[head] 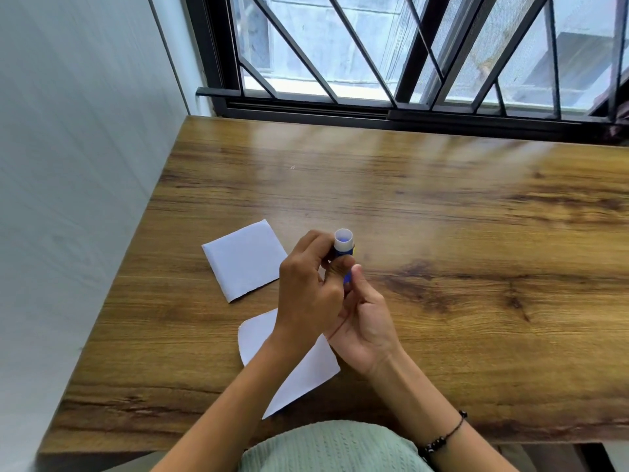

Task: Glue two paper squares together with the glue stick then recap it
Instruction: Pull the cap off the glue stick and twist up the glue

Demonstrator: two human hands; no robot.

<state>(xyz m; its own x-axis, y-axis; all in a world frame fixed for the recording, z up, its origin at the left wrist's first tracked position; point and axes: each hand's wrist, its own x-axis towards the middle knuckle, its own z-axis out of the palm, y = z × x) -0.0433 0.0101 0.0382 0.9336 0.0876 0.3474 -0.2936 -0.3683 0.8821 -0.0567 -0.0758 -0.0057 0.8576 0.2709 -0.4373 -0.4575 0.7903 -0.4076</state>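
Observation:
Both hands hold a glue stick [343, 242] upright above the wooden table [459, 216]. Its white open top faces me, with blue glue inside and no cap on it. My left hand [306, 294] grips the blue body from the left. My right hand [367, 328] holds the lower end, thumb pointing up beside the tube. One white paper square [245, 260] lies flat to the left of the hands. The second paper square [303, 373] lies nearer me, partly under my left forearm. The cap is not in sight.
A white wall runs along the table's left edge. A barred window [391, 56] stands behind the far edge. The table's front edge is close to my body, with my green top [333, 447] at the bottom of the view.

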